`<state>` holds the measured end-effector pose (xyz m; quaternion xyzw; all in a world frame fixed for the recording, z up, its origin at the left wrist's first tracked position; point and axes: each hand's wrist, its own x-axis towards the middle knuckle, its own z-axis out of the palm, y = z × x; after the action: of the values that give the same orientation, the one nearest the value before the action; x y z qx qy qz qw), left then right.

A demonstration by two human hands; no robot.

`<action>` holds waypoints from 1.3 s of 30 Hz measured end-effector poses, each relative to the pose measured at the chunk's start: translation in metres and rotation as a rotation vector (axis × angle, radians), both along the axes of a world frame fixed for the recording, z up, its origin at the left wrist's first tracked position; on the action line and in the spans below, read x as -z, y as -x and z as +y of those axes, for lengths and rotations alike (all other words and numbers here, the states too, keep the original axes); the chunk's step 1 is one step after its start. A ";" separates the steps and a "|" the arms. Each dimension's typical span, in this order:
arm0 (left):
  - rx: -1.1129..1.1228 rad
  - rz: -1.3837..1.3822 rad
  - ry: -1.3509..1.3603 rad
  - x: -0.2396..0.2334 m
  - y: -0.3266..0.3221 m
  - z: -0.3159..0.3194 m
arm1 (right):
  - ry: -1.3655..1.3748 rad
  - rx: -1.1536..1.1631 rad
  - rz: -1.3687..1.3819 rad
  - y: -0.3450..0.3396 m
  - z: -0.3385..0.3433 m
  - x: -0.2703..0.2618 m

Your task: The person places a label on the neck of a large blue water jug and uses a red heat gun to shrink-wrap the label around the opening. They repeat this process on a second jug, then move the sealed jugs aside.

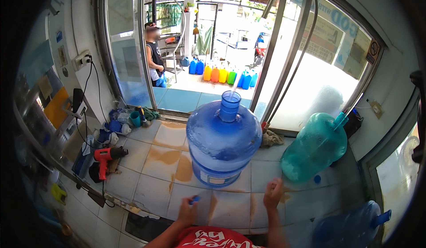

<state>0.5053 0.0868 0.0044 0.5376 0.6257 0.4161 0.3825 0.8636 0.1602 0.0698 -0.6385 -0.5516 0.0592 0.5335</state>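
Observation:
A large blue water jug stands upright on the tiled counter, and a clear stream or tube enters its uncapped neck. My left hand holds a small blue cap in front of the jug. To the right, my right hand is raised over the tiles with curled fingers; whether anything is inside them cannot be told. A green jug leans at the right, with a tube at its neck. Another blue jug lies tilted at the lower right. A loose blue cap rests near the green jug.
A red heat gun with its cord lies at the left, near bottles and a teal cup. A crumpled rag sits by the window frame. Outside stand a person and several coloured containers.

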 end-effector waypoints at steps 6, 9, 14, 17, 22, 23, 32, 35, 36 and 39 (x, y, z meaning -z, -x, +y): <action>-0.421 0.332 -0.321 0.026 0.142 -0.028 | 0.165 0.050 -0.441 0.022 0.158 -0.082; -0.486 0.421 -0.340 0.035 0.175 -0.034 | 0.419 0.118 -0.735 0.024 0.219 -0.101; -0.522 0.396 -0.309 0.050 0.185 -0.035 | 0.771 0.076 -0.882 0.015 0.293 -0.094; -0.533 0.320 -0.348 0.055 0.182 -0.033 | 0.793 0.045 -0.895 0.008 0.319 -0.088; -0.537 0.441 -0.338 0.060 0.182 -0.032 | 0.856 -0.001 -0.881 0.010 0.334 -0.095; -0.542 0.459 -0.342 0.061 0.183 -0.032 | 0.858 0.001 -0.883 0.012 0.334 -0.098; -0.572 0.353 -0.330 0.061 0.180 -0.033 | 0.983 0.054 -0.974 0.026 0.324 -0.123; -0.576 0.332 -0.332 0.060 0.179 -0.033 | 0.980 0.020 -0.973 0.025 0.330 -0.120; -0.573 0.331 -0.335 0.061 0.179 -0.033 | 0.981 0.019 -0.970 0.024 0.333 -0.117; -0.565 0.348 -0.301 0.064 0.182 -0.034 | 0.987 0.031 -0.949 0.020 0.342 -0.107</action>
<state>0.3236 0.0529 -0.0592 0.4565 0.7370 0.4952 0.0570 0.8437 0.5025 0.1771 -0.7715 -0.6250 0.0098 -0.1189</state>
